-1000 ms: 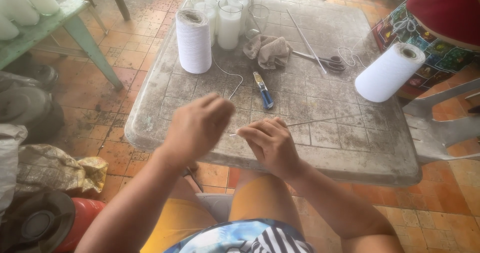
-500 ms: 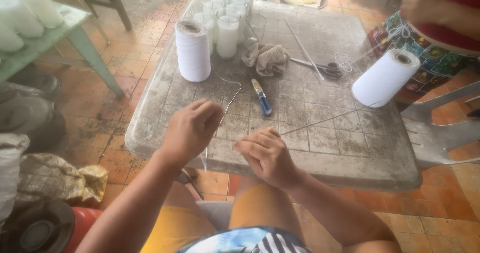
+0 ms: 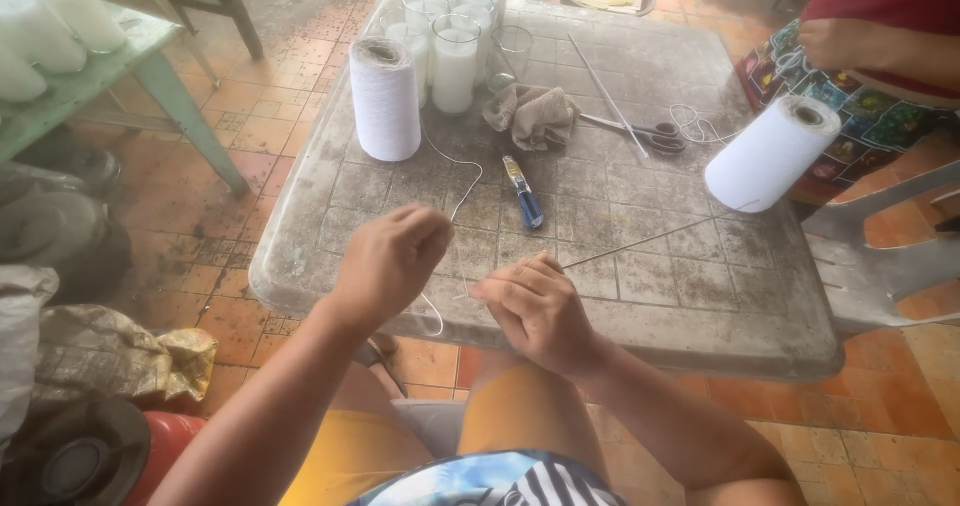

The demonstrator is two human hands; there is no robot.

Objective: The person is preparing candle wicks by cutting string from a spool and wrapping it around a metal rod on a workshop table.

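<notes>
My left hand pinches the white string running from the far-left spool. My right hand grips a thin metal rod at the table's near edge, fingers closed.

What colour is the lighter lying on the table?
The lighter is blue with a metal top, seen in the head view, lying on the table beyond both hands.

Bare forearms, no sleeves or rings on the left hand or right hand, yellow shorts, a striped black-and-white top with blue.
</notes>
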